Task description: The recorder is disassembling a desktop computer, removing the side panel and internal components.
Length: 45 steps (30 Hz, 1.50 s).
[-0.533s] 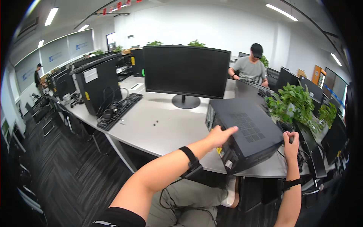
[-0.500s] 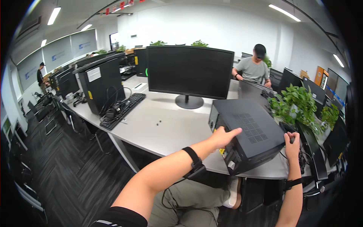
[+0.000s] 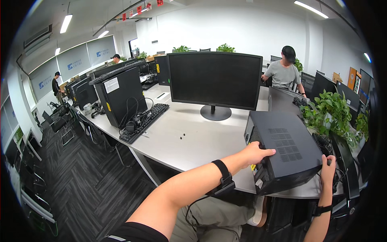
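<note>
Gripping the near-left edge of a black computer case (image 3: 300, 135) with the left hand (image 3: 259, 155), at its 9 o'clock; at 4 o'clock, curling the right hand (image 3: 328, 171) around a small dark piece (image 3: 329, 162), too hidden to identify. Hands apart. Case on its side at the near edge of the tabletop (image 3: 205, 139), likely to tip off if pushed toward 6 o'clock. At 9, small dark bits (image 3: 181, 138), easily lost under a sweeping forearm; at 11, a monitor (image 3: 213, 80), vulnerable to a swung case.
</note>
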{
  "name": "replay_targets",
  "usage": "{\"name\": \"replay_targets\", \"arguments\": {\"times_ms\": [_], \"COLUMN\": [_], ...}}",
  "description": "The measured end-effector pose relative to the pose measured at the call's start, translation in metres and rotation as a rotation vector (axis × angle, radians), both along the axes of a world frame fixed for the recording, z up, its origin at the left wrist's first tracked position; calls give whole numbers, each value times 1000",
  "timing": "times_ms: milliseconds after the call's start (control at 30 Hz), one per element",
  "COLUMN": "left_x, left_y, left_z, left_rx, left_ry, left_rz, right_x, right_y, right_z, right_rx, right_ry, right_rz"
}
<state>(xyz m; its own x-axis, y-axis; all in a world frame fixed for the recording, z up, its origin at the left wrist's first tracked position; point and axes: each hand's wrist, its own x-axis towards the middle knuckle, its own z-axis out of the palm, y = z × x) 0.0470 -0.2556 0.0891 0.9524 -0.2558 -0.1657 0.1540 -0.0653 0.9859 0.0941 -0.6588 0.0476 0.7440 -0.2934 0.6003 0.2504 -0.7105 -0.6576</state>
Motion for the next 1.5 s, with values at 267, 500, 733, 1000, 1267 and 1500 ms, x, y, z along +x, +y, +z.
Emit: {"name": "replay_targets", "arguments": {"times_ms": [267,500,733,1000,1267,1500], "left_x": [5,-18,-22,25,49,60], "left_y": [36,226,312,314,309,306], "left_z": [-22,-24,-94,-93,-98,-103], "left_rx": [158,1272,1360,1515,1597,1687], "left_ry": [111,-43,8,-29,-43,-57], "left_rz": [-359,42,536,458,424,386], "right_x": [-20,-52,-38,-43,-46,-51], "right_y": [-3,49,76,83,87,90], "right_z": [-9,27,15,10,12,17], "right_rx": [-2,-121,91,24,0,-10], "right_ry": [-434,-321,-285,-329,-349,-372], "right_rz": [40,283,385,297,284,260]}}
